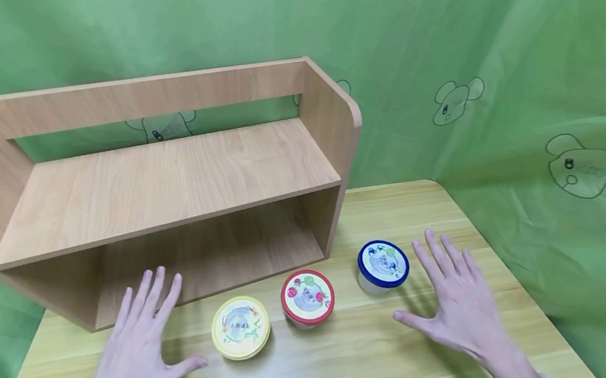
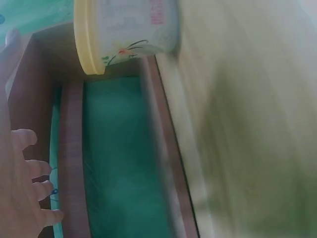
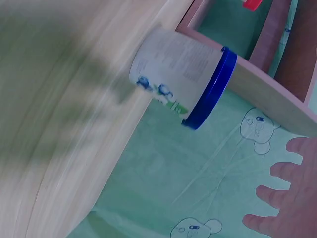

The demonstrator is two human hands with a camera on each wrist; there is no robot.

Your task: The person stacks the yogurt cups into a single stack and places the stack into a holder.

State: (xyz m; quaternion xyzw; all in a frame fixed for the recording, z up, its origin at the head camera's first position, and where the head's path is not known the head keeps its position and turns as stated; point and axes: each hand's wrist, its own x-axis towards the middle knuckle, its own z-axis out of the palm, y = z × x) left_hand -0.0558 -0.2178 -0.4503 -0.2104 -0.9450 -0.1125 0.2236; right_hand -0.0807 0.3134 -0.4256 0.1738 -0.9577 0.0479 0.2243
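Three lidded tubs stand in a loose row on the near half of the surface [image 1: 352, 354], a pale wood top with a light grain. The yellow-lidded tub [image 1: 241, 327] is leftmost and nearest, the red-lidded tub [image 1: 307, 297] sits just right of it, and the blue-lidded tub [image 1: 383, 264] stands farther right and a little farther back, apart from the red one.

The left hand [image 1: 139, 341] is spread flat and low over the surface just left of the yellow-lidded tub, fingers [image 1: 151, 292] straight and fanned, thumb pointing toward the tub without touching it; it holds nothing. The right hand [image 1: 456, 299] is spread the same way just right of the blue-lidded tub, fingers straight and apart, holding nothing. (Whether either palm actually rests on the wood cannot be told.)

Behind the tubs, on the far left part of the surface, stands a wooden shelf unit [image 1: 160, 184] in the same light wood, with an upper board, an open lower compartment and a slot in its back panel.

A wrinkled green cloth backdrop [image 1: 486, 43] printed with outline cartoon bears hangs behind and to the right, draping down past the right edge of the surface. Both wrist views are blurred, though each shows its nearest tub upright on the wood.
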